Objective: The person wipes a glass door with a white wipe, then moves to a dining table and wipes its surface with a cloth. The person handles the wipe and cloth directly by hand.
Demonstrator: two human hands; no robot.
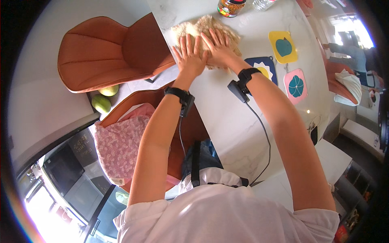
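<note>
A fluffy beige cloth [226, 33] lies bunched on the white marbled table [212, 100], near its far left edge. My left hand [191, 57] rests palm down on the near left part of the cloth, fingers spread. Just right of it, my right hand [219, 50] also presses flat on the cloth with its fingers apart. Neither hand grips anything. Both wrists carry black straps with small cabled devices. Close to the right forearm are a dark blue mat with a sun picture [263, 68], partly hidden, a yellow mat with a bird [283, 47] and a pink mat [296, 86].
A glass jar with a dark lid [231, 8] and a clear plastic bottle [263, 4] stand at the table's far side. Orange-brown chairs [94, 54] line the left edge, one with a pink patterned cloth [121, 145]. Green fruits [101, 104] lie beyond them. A person [352, 54] is at the far right.
</note>
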